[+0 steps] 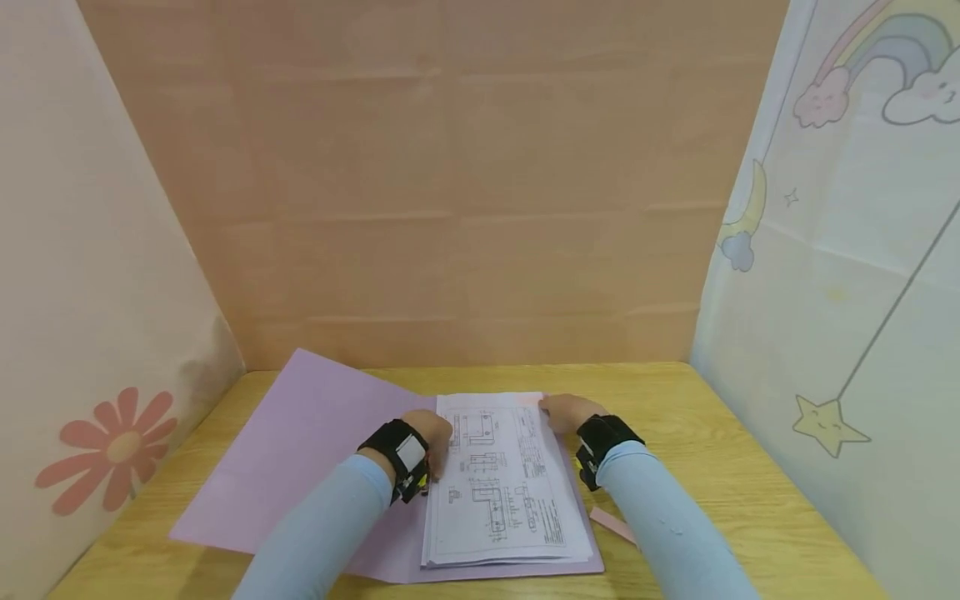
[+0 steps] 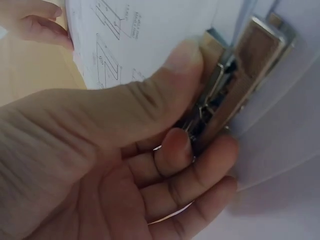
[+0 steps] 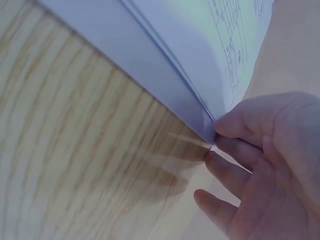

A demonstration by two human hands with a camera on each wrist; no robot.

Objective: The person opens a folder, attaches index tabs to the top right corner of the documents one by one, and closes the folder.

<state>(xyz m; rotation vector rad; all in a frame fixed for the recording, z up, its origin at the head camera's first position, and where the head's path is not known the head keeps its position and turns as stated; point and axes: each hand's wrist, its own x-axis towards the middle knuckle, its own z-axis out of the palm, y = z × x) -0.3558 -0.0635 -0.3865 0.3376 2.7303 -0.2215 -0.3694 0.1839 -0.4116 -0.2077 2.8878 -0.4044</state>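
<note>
A purple clip folder [image 1: 322,467] lies spread on the table, its left cover tilted up. Printed sheets with technical drawings [image 1: 495,500] lie in a stack on its right side. At the folder's inner fold, my left hand [image 1: 433,437] grips a metal spring clip [image 2: 255,50], thumb on one side and fingers curled on the other; the head view mostly hides this clip. My right hand [image 1: 570,412] is at the top right corner of the stack. In the right wrist view, thumb and forefinger pinch the corner, the other fingers spread below it.
A pink strip [image 1: 615,527] lies on the wooden table [image 1: 690,467], right of the folder and partly under my right forearm. A brown panel [image 1: 465,208] stands behind the table. Pale printed sheets wall the left [image 1: 90,250] and right [image 1: 840,333] sides.
</note>
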